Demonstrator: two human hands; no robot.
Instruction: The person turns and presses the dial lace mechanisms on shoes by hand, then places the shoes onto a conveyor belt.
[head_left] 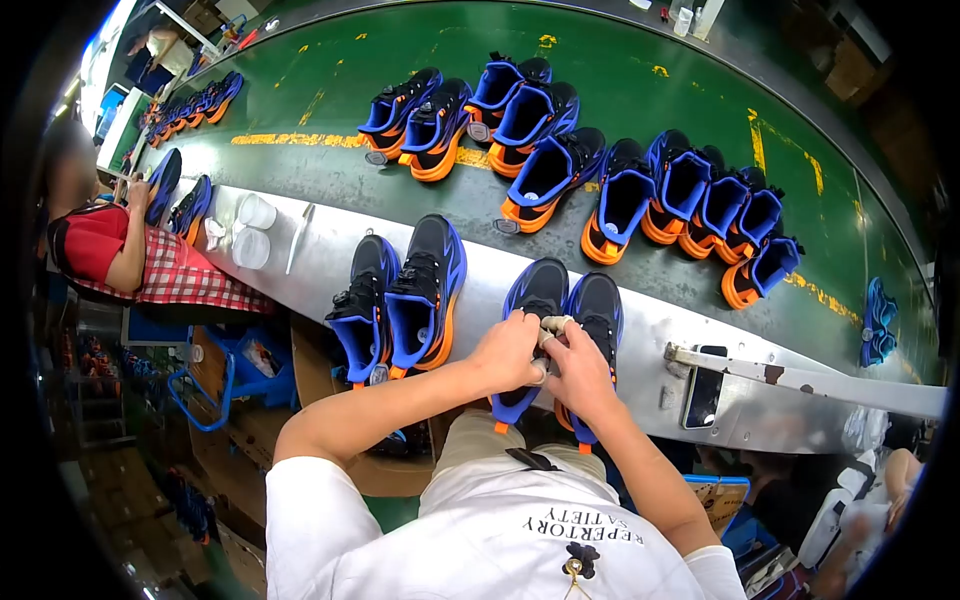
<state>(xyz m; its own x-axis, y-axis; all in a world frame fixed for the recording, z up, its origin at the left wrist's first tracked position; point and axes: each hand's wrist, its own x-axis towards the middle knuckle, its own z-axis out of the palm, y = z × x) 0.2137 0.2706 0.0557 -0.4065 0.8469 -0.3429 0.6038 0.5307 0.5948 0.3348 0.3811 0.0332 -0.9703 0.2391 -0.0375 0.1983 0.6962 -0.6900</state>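
Both hands on the near pair, centre of the metal surface (480,255). Left hand (510,352) is over the lace area of the left sneaker (538,283), fingers bent. Right hand (582,372) comes in from the right, between that one and the right sneaker (598,298), fingertips meeting the left hand's. Pale finger cots (553,324) on some fingers. Grip: both hands curled, but fingers hide the contact, so can't tell whether either is pinching lace or upper, or just touching.

Pair in work: black uppers, blue collars, orange heel tabs, toes pointing far, heels at the near edge.

Just left: another matching pair (425,285) standing upright on the metal, toes far. Farther left: two white plastic tubs (250,248) and a slim white stick (299,238).

Far side: green belt (640,90) with worn yellow marks, carrying a staggered row of same-model sneakers (618,203), orange heels mostly facing near. Blue footwear (878,320) far right, details unclear.

Right: phone (706,390) lying on the metal, partly under a chipped white bar (810,384).

Left end: co-worker in red checked apron (190,268), hand at a sneaker.
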